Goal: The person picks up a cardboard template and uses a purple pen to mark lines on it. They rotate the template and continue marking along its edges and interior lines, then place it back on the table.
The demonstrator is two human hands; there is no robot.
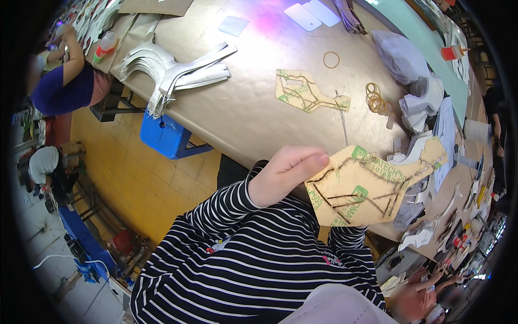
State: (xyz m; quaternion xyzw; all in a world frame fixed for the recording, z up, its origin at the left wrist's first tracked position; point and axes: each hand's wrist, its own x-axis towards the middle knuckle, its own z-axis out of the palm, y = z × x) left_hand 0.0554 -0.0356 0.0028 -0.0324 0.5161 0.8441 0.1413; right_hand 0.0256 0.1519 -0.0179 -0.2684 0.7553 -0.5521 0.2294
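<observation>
My left hand (291, 171) grips the left edge of a tan board template (356, 186), thumb on its front face. The template has a broad body with several dark-edged slots, green print and a narrow arm toward the upper right. It is held up in front of my chest. Of my right arm only the striped sleeve (348, 237) shows below the board; the right hand is hidden behind it. A similar template (305, 90) lies flat on the table beyond. Beside it lies a thin pointed tool (342, 121), its lower end reaching toward the held board.
The brown-covered table (248, 108) bears a stack of silvery-white cut pieces (178, 70) at left. Rubber bands (374, 97) and a white bundle in clear plastic (399, 56) lie at right. A blue stool (164, 135) stands by the table edge. Other people work at left and lower right.
</observation>
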